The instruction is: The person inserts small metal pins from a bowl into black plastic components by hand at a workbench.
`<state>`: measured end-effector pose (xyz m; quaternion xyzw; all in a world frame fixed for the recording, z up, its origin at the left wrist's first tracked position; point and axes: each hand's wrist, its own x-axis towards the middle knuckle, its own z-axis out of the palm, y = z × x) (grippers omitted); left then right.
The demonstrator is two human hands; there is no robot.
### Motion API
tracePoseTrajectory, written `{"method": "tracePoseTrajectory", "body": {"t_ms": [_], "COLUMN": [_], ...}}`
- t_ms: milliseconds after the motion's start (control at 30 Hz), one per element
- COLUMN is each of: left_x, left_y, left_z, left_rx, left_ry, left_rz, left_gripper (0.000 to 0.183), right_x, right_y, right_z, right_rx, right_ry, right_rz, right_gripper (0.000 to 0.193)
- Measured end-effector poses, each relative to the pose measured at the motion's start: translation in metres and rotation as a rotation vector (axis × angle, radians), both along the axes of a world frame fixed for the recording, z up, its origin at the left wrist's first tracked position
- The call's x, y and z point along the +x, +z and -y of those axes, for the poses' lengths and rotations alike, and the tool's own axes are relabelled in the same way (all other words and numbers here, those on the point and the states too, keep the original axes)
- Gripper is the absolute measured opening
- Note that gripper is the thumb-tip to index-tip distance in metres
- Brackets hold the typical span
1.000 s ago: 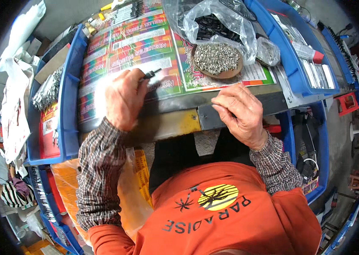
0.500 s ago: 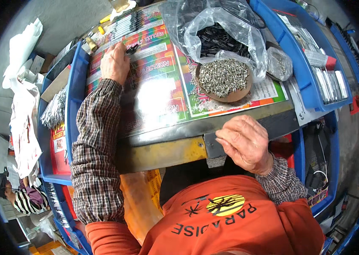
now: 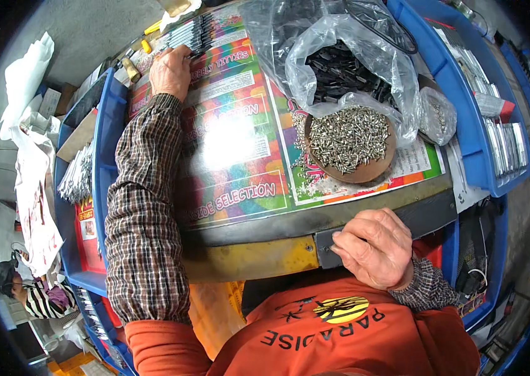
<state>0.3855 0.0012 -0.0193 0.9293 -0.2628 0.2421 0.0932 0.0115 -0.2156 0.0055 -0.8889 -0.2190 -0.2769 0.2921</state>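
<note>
My left hand is stretched to the far left of the table, its fingers bent together at the near end of a row of slim grey rods with black parts. Something dark shows by its fingertips, but I cannot make out what they hold. Just over the table's front edge, my right hand is closed in a pinch, and whatever is between thumb and fingers is too small to name. Beyond it a round brown dish holds a heap of small silver metal pins. A clear plastic bag behind the dish contains black plastic pieces.
Blue bins flank the table: the left bin carries thin silver rods, the right bin flat packed pieces. Loose pins lie left of the dish on the colourful printed sheet. Another person appears at the far left.
My left hand has moved farther away, up to the row of rods; the black piece earlier at its fingers is now mostly hidden. My right hand stays pinched. The whole view has shifted slightly.
</note>
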Motion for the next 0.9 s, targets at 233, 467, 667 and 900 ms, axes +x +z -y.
{"method": "tracePoseTrajectory", "body": {"t_ms": [233, 467, 667, 900], "left_x": [0.004, 0.01, -0.012, -0.051], "left_y": [0.001, -0.005, 0.004, 0.055], "left_z": [0.008, 0.003, -0.004, 0.002], "left_rx": [-0.008, 0.02, 0.059, 0.36], "left_ry": [-0.053, -0.049, -0.069, -0.155], "left_rz": [0.03, 0.07, 0.11, 0.325], "left_gripper": [0.019, 0.023, 0.017, 0.015], "right_x": [-0.001, -0.002, -0.001, -0.001], "right_y": [-0.001, 0.0, -0.004, -0.003], "right_z": [0.002, 0.002, -0.002, -0.007], "right_rx": [-0.005, -0.019, -0.013, -0.026], "right_ry": [0.004, 0.002, -0.004, -0.05], "right_rz": [-0.025, -0.011, 0.003, 0.01], "right_gripper": [0.028, 0.027, 0.029, 0.02]}}
